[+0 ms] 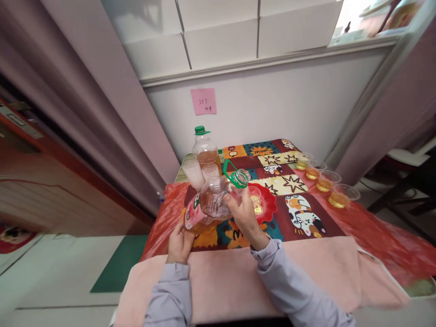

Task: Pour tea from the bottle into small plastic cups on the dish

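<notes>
— Well, where do our hands sit on it?

— Our left hand [180,243] cups the base of the bottle [211,204] from below, fingers closed round it. Our right hand [243,215] is clenched round its shoulder, just under the neck.

— And which way does it lie?

— Its long axis runs from lower left, at the left hand, up to the right, tilted nearly flat. The open mouth and green handle [235,175] are at the far end. The mouth hangs just above a small cup [256,196] that stands on the red plate [270,206], just beyond our right hand, so that hand is the nearer one.

— What is it made of?

— Clear, thin plastic, ribbed, with a pink label near the base and amber liquid pooled low inside. The cup looks like clear soft plastic too.

— And further out?

— A second bottle [204,150] with a green cap stands upright behind, beside stacked cups [194,172]. Four filled cups [329,179] line up to the right on the table [306,263], which wears a patterned cloth, a pink towel and a red sheet.
</notes>
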Action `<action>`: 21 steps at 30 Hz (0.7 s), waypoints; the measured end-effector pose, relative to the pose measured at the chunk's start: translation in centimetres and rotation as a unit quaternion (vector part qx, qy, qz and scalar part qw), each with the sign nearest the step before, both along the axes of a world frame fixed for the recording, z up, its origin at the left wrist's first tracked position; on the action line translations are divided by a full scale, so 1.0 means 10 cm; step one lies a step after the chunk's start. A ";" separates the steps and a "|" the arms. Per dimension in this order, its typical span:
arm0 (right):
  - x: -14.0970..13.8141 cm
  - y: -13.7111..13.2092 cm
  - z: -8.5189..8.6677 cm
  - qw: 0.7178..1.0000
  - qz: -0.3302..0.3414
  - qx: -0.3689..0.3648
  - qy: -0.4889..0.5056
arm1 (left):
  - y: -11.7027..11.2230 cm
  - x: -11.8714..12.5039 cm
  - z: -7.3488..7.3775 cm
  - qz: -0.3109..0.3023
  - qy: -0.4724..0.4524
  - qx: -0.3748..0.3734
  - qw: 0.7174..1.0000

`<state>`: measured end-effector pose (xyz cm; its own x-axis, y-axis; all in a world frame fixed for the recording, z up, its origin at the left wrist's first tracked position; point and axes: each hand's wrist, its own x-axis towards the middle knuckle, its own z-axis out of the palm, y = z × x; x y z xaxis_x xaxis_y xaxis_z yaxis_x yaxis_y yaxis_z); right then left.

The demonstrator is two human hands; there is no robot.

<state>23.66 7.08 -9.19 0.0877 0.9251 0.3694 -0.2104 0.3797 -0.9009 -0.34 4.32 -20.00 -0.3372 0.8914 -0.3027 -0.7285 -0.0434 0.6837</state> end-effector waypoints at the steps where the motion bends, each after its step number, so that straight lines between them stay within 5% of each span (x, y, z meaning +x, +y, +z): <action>1: 0.03 0.02 -0.04 1.000 0.008 -0.004 0.005 | 0.01 0.01 0.00 0.001 0.006 0.003 1.000; 12: 0.23 0.17 -0.18 0.994 0.089 -0.028 0.063 | 0.16 0.03 0.09 -0.008 0.121 -0.028 0.992; 21: 0.26 0.18 -0.23 0.995 0.089 -0.020 0.048 | 0.17 0.29 0.19 -0.030 0.169 0.012 0.985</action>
<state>26.30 8.89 -11.54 -0.0454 0.9431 0.3295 -0.3563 0.2928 -0.8873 2.57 5.99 -18.09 -0.3621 0.9181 -0.1614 -0.4614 -0.0260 0.8868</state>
